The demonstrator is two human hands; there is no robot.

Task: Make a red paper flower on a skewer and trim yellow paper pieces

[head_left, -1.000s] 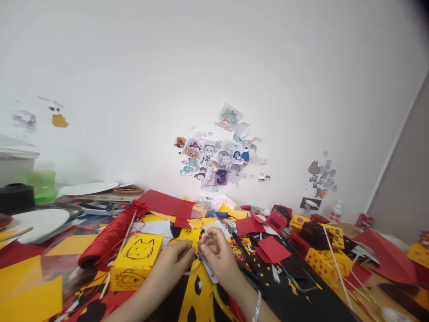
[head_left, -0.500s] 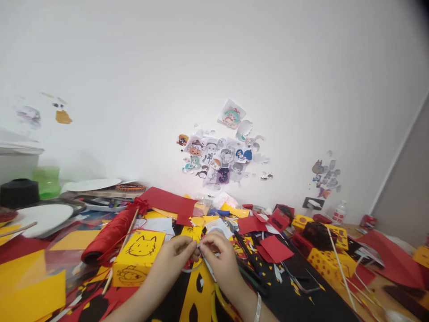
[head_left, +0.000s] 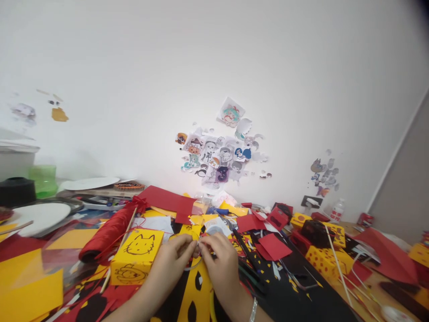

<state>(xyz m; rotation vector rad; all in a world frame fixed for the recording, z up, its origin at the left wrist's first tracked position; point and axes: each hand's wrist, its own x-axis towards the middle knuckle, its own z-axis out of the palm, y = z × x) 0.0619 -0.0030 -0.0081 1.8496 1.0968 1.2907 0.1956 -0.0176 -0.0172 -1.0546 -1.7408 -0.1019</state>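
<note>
My left hand and my right hand meet above the middle of the table, thumbs and fingertips pinched together. What sits between the fingertips is too small to make out. Below the hands runs a yellow paper strip with dark leaf-shaped cut-outs. Part of a thin pale ring-like edge shows just under my left fingers. Beside my left wrist stands a yellow box with a cat face drawn on top. A bracelet circles my right wrist.
Left lie a red fabric roll, yellow paper sheets and a white plate. To the right are red paper squares, paper scraps, spotted yellow boxes and a long thin stick. A wall with stickers rises behind.
Both hands stay pinched together in nearly the same place, with small finger shifts. The whole view has moved slightly, so things appear a little further left.
</note>
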